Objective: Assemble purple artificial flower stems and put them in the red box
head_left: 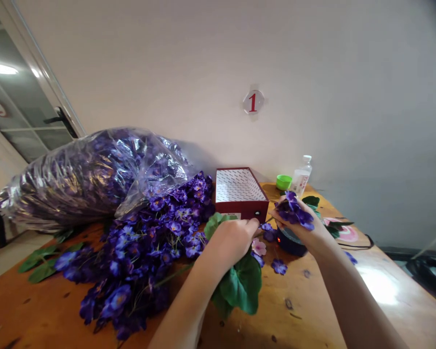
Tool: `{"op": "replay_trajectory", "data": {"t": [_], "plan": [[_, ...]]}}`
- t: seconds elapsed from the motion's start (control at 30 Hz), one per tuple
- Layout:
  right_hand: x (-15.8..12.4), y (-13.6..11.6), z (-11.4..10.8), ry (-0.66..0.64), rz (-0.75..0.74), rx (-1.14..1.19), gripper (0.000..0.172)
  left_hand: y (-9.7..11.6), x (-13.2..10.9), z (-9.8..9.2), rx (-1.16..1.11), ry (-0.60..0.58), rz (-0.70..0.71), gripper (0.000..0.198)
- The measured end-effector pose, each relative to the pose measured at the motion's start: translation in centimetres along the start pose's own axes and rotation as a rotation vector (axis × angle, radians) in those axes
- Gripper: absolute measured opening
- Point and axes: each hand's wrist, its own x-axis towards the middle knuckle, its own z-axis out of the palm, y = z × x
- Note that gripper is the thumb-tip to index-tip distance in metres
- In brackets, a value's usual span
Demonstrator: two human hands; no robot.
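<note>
My left hand [232, 236] is closed around the stem of an artificial leaf sprig, whose broad green leaves [241, 285] spread out below and behind the fingers. To its right, my right hand [301, 229] grips a purple artificial flower [293, 210], with petals showing over the fingers. Directly under that hand sits a dark blue round device [291, 246] with a small red light, partly covered by the hand. Between the two hands lie loose blossoms, among them a pink flower [258, 247] and a purple blossom [279, 266].
A heap of purple flowers [131, 261] covers the table's left side, before a bulging clear plastic bag [76, 179] of more. Behind my hands stand an open red box [241, 207], a green cup [284, 182] and a plastic bottle [302, 174]. A black cable [359, 246] lies right.
</note>
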Motion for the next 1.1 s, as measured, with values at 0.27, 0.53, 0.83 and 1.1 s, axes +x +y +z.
{"op": "replay_trajectory", "data": {"t": [0.27, 0.53, 0.83, 1.1], "plan": [[-0.1, 1.8, 0.1, -0.192, 0.278, -0.297, 0.067, -5.3, -3.3, -2.3, -0.074, -0.046, -0.635, 0.029], [0.2, 1.4, -0.4, -0.140, 0.228, -0.516, 0.069, -13.3, -3.5, 1.2, -0.040, -0.020, -1.042, 0.024], [-0.5, -1.2, -0.7, -0.115, 0.005, -0.512, 0.045, -10.5, -3.2, -1.8, -0.259, 0.625, -0.711, 0.020], [-1.8, -2.0, 2.5, -0.506, 0.067, -0.374, 0.048, -0.5, 0.0, -0.5, -0.928, 0.547, -0.235, 0.033]]}}
